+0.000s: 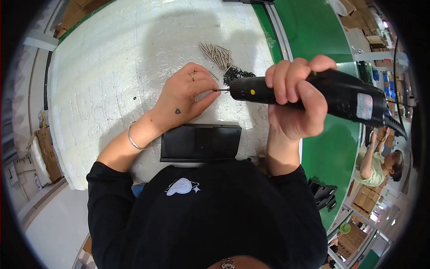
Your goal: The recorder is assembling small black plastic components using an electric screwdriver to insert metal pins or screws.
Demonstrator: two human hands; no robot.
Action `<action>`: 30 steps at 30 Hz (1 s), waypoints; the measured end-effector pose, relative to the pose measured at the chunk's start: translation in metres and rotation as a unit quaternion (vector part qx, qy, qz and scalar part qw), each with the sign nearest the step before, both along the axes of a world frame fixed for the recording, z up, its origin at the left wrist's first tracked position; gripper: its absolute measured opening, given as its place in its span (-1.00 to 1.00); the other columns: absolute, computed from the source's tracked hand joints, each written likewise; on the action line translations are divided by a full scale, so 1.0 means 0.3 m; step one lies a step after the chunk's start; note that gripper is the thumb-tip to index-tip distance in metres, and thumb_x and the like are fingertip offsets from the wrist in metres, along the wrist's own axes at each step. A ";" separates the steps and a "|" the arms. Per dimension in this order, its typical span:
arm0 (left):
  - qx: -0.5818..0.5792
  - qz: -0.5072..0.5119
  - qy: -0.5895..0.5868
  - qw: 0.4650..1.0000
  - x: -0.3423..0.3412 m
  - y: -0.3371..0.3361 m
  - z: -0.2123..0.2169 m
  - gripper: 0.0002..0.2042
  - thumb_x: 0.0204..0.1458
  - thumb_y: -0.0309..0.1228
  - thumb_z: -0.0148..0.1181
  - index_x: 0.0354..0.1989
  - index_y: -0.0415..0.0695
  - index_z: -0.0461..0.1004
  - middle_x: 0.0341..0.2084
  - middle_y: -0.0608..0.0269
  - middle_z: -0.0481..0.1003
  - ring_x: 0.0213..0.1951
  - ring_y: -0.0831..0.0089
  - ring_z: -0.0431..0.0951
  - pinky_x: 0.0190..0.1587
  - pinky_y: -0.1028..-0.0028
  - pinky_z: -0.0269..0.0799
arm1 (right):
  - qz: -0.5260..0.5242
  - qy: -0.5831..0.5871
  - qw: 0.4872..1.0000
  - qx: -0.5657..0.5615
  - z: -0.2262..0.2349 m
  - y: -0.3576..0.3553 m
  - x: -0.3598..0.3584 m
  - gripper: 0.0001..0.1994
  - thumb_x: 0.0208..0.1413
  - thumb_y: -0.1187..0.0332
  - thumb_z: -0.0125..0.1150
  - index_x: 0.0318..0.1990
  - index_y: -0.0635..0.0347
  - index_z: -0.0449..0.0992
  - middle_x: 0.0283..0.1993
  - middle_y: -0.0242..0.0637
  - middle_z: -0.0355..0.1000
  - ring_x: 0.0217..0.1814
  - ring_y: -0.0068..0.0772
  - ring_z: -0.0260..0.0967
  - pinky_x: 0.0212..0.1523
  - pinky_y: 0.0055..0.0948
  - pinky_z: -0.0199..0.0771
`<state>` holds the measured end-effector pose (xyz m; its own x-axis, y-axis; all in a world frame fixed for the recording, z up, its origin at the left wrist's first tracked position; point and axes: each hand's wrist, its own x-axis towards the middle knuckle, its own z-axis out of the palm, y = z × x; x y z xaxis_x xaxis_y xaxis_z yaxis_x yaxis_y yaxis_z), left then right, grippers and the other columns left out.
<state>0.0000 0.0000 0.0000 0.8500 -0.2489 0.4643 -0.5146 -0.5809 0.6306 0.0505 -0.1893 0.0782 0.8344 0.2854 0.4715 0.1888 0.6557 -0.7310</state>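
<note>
Lying closest to the person's body, a black rectangular part [201, 142] rests on the white-covered surface [98, 67]. Just beyond it, the right hand [298, 96] wraps around a black power driver [347, 94] pointing left, while the left hand [183, 92] pinches thumb and fingertips at the end of its thin bit [225, 90] (any screw there is too small to tell). Past them sits a heap of tiny black pieces [239, 74], then a pile of slim metal rods [217, 55]. Far right, beyond a green surface [313, 36], is a co-worker [374, 168].
</note>
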 end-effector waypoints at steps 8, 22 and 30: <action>-0.027 0.003 -0.002 1.000 -0.019 -0.021 0.017 -0.89 -0.11 -0.49 0.32 -0.37 -0.13 0.60 -0.49 0.26 0.56 -0.22 0.25 0.53 -0.24 0.37 0.48 | 0.015 -0.045 0.999 0.003 0.018 -0.011 -0.027 -0.65 -0.03 0.53 0.00 -0.04 0.12 0.19 -0.59 -0.36 0.22 -0.64 -0.53 0.13 -0.49 -0.42 0.26; 0.084 -0.047 -0.012 0.995 -0.096 -0.024 0.056 -0.77 -0.22 -0.62 0.29 -0.32 -0.14 0.52 -0.46 0.27 0.52 -0.16 0.21 0.51 -0.20 0.35 0.46 | 0.155 -0.236 0.955 -0.091 0.040 -0.039 -0.063 -0.68 -0.07 0.49 0.17 -0.18 0.04 0.19 -0.67 -0.46 0.29 -0.71 -0.55 0.25 -0.60 -0.58 0.30; -0.012 -0.073 0.126 0.989 -0.052 -0.006 0.046 -0.77 -0.17 -0.54 0.34 -0.27 -0.11 0.56 -0.25 0.23 0.52 -0.07 0.23 0.46 -0.11 0.32 0.44 | 0.109 -0.124 0.985 -0.050 0.016 -0.098 -0.084 -0.61 -0.06 0.57 0.18 -0.09 0.12 0.19 -0.59 -0.38 0.27 -0.60 -0.46 0.24 -0.45 -0.36 0.31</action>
